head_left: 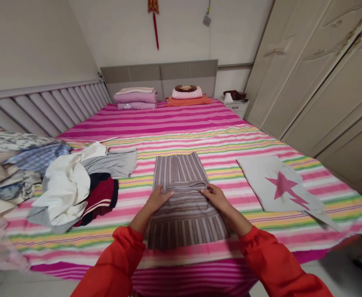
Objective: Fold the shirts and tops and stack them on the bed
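Striped brown garment (pixel 189 210) flat on bed (pixel 227 144); left hand (pixel 158 199) pinching fold's left edge, right hand (pixel 217 198) pinching right edge, thumbs on top.

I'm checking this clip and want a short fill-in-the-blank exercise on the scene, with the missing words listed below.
1. The left hand and right hand touch a brownish garment with a ____ pattern.
2. The pale grey garment lying apart on the bedspread shows a pink, five-pointed ____.
3. Seen from the person, the heap of clothes lies to the ____ of the brownish garment.
4. The tassel hanging above the headboard is ____ in colour.

Missing words: striped; star; left; red.
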The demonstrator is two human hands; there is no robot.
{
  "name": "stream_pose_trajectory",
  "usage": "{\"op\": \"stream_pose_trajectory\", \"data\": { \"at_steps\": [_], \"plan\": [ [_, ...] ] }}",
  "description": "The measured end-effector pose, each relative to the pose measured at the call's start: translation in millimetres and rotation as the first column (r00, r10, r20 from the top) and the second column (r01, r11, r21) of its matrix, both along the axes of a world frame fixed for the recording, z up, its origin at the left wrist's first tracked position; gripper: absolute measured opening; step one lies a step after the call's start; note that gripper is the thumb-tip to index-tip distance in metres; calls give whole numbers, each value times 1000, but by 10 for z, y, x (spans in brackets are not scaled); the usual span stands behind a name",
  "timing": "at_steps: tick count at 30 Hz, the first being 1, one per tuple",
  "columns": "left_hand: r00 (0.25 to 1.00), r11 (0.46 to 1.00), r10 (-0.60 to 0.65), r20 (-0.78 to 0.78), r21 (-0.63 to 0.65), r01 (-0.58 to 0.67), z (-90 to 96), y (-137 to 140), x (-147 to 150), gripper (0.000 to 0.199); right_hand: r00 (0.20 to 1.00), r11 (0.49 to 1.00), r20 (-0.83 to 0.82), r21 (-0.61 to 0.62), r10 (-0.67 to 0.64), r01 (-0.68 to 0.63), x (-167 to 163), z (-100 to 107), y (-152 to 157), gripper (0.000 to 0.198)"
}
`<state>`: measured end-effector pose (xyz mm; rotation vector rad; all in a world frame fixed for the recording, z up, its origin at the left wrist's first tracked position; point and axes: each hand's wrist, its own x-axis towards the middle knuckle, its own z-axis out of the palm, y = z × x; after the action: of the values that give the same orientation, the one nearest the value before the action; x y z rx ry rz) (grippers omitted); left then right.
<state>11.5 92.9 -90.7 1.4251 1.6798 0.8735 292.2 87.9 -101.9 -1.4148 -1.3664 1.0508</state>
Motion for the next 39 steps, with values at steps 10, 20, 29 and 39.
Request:
{"op": "stream_pose_trajectory", "data": {
  "at_steps": [10, 20, 29, 39],
  "plan": [
    [995, 985, 72, 64, 153, -81, 30, -197, -187, 53, 983, 980, -18, 76, -181, 182, 212, -76, -142, 48],
    [999, 993, 6, 45, 121, -11, 5, -392, -276, 51, 985, 963, 162, 269, -60, 14, 352, -47, -443, 33],
    [973, 998, 40, 229, 46, -52, 49, -431, -267, 60, 993, 999, -114, -25, 25, -28, 401, -36, -209, 46],
    [979, 886, 119, -166, 464, -29, 72, -315, -78, 38, 979, 998, -197, 11, -56, 59, 465, -177, -273, 46]
  ]
}}
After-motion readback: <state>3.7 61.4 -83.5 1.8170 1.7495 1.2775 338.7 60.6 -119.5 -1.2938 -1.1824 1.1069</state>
